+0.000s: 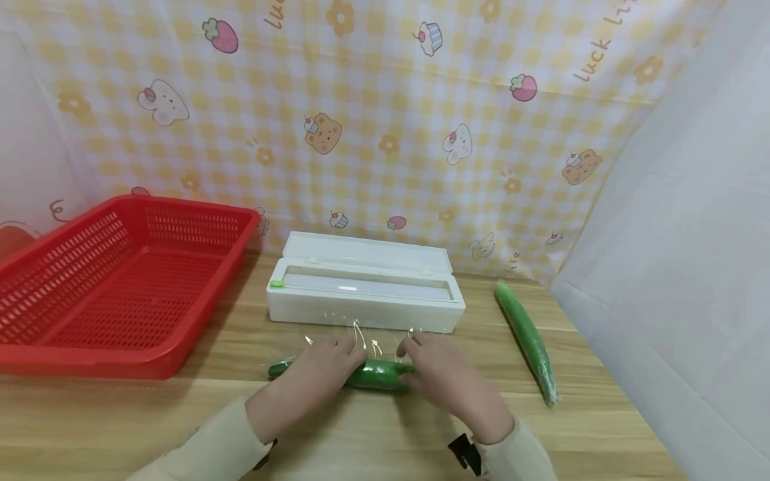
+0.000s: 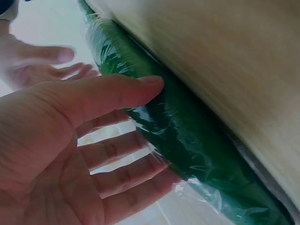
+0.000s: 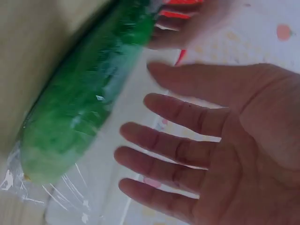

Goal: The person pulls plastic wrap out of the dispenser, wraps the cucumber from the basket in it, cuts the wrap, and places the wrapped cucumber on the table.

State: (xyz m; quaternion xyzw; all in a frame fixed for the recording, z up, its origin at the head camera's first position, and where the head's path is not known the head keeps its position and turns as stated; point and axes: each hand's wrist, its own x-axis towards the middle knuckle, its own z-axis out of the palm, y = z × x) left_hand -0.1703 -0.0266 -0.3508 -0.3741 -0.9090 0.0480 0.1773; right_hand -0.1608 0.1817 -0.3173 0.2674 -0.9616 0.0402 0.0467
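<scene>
A cucumber (image 1: pixel 375 375) in clear cling film lies crosswise on the wooden table before me. The left hand (image 1: pixel 321 367) is at its left half; in the left wrist view the thumb rests on the wrapped cucumber (image 2: pixel 187 136), with the other fingers fairly straight along its far side. My right hand (image 1: pixel 442 371) is over the right end. Seen from the right wrist, its fingers (image 3: pixel 183 112) are spread and apart from the cucumber (image 3: pixel 79 108). Loose film (image 3: pixel 70 194) sticks out past the cucumber's end.
Behind the hands stands a white cling film dispenser (image 1: pixel 363 310) with its lid raised and a green slider (image 1: pixel 277 284). A red plastic basket (image 1: pixel 174 347) is at the left. Another film-wrapped cucumber (image 1: pixel 529 341) lies at the right, near the table's edge.
</scene>
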